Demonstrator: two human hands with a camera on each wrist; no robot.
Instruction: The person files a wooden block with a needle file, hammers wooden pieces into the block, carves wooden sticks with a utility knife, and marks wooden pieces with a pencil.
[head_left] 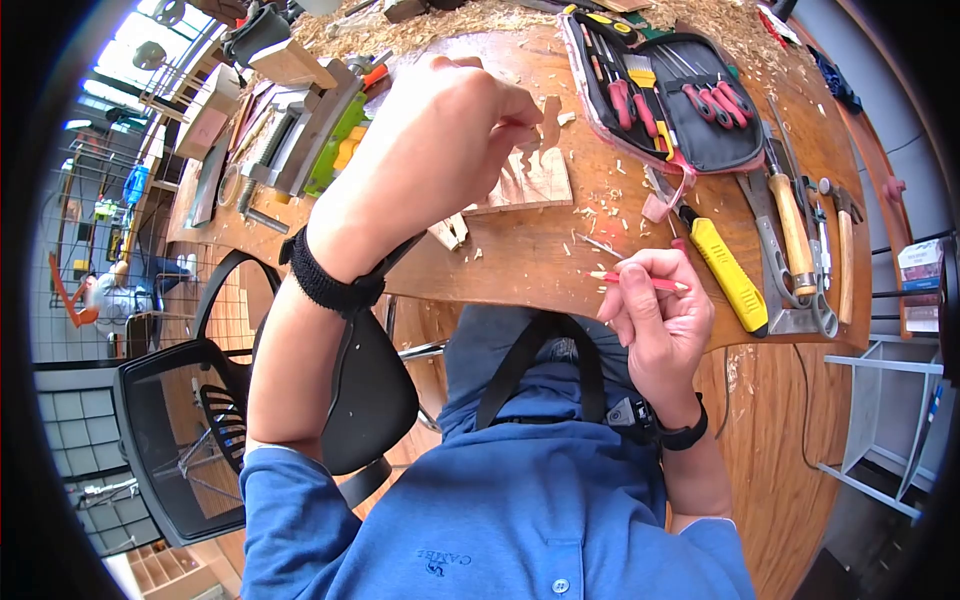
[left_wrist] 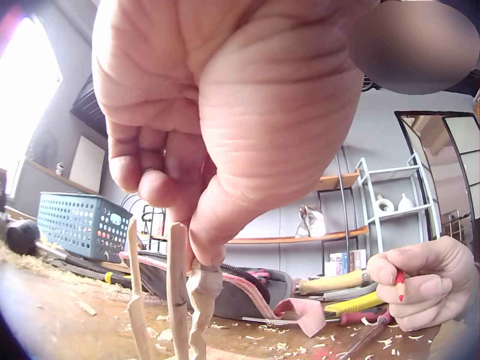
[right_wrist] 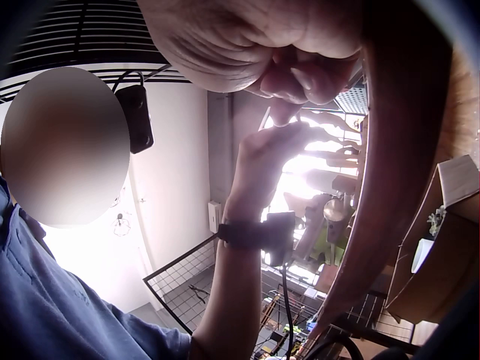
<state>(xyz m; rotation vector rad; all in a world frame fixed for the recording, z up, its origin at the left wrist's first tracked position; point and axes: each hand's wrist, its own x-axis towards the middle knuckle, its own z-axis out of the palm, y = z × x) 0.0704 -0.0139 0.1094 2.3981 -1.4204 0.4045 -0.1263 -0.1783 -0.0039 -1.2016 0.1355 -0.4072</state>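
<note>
My left hand (head_left: 440, 140) reaches over the bench, above a pale wooden board (head_left: 545, 185). Between thumb and finger it pinches the top of a slim carved wooden piece (left_wrist: 202, 296), which stands upright. Two more thin wooden sticks (left_wrist: 177, 281) rise beside that piece in the left wrist view. Near the bench's front edge, my right hand (head_left: 665, 320) holds a red pencil (head_left: 655, 283) between thumb and fingers. The pencil tip (left_wrist: 401, 296) also shows in the left wrist view. In the right wrist view the right hand (right_wrist: 262, 45) hides what it grips.
A tool pouch (head_left: 700, 140) with pink-handled tools lies open at the back right. Right of the right hand are a yellow utility knife (head_left: 730, 275), a wood-handled chisel (head_left: 790, 230) and a hammer (head_left: 847, 240). A vise (head_left: 290, 140) stands left; shavings (head_left: 420, 30) cover the back.
</note>
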